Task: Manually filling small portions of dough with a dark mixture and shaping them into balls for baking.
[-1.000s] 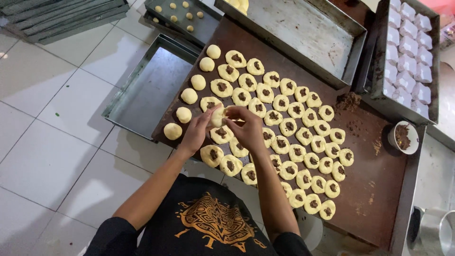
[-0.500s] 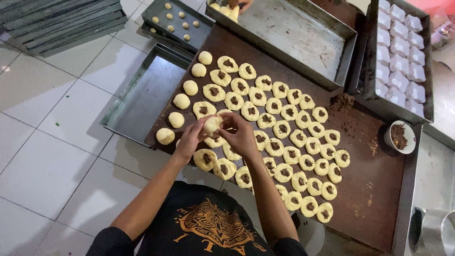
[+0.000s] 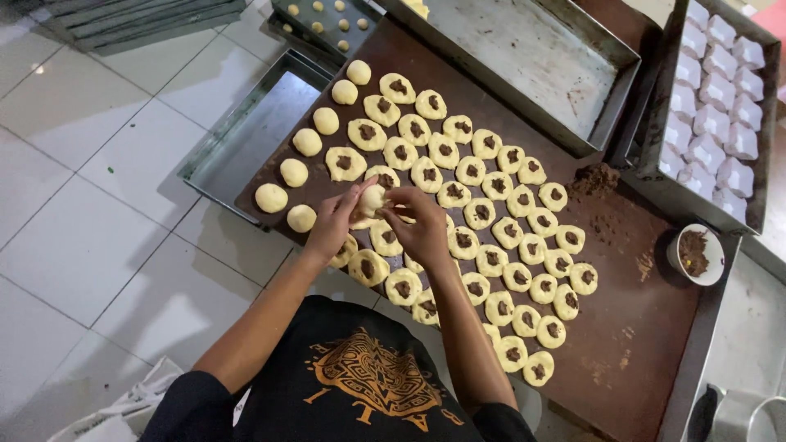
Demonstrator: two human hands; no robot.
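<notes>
1. Left hand (image 3: 332, 225) & right hand (image 3: 422, 225) meet over a brown board (image 3: 655, 344); both pinch one pale dough piece (image 3: 373, 199) between curled fingertips, so each hand is mostly closed around it.
2. Dough piece sits between the two hands, raised just above the board.
3. Under & to the right of the hands: rows of flat dough rounds (image 3: 491, 213) w/ dark filling in the centre.
4. Left of the left hand: smooth closed dough balls (image 3: 294, 172) in a line near the board edge.
5. Further left: empty metal tray (image 3: 237, 139) on the tiled floor.
6. Far right of the right hand: small white bowl (image 3: 694, 254) of brown filling.
7. Beyond the hands: big metal pan (image 3: 532, 57).
</notes>
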